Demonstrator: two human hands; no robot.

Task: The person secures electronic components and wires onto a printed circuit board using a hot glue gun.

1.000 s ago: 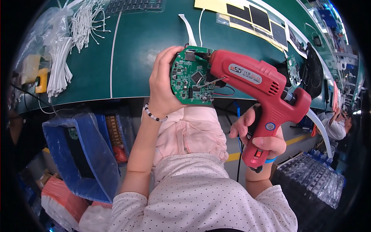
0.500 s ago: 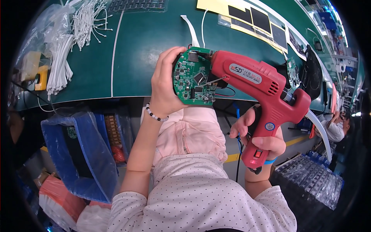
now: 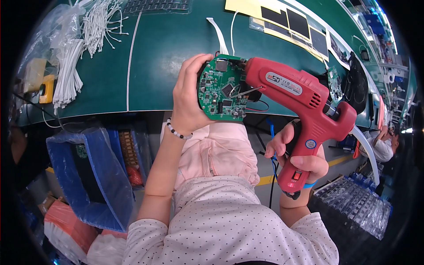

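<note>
My left hand (image 3: pixel 189 99) grips a round green circuit board (image 3: pixel 221 94) by its left edge, holding it upright over the near edge of the green bench mat (image 3: pixel 145 57). A bead bracelet sits on that wrist. My right hand (image 3: pixel 297 155) is wrapped around the grip of a red glue gun (image 3: pixel 295 100). The gun's nozzle points left and touches the upper right part of the board. A white flat ribbon cable (image 3: pixel 218 33) lies on the mat behind the board.
Bundles of white cable ties (image 3: pixel 73 66) and a yellow object (image 3: pixel 46 86) lie at the mat's left. Yellow sheets with black pads (image 3: pixel 282 20) sit far right. A blue bin (image 3: pixel 88 176) stands below left, clear trays (image 3: pixel 357 207) below right. Another person (image 3: pixel 384 145) sits at the right.
The board and the glue gun have shifted slightly upward and to the right together; both hands keep the same hold.
</note>
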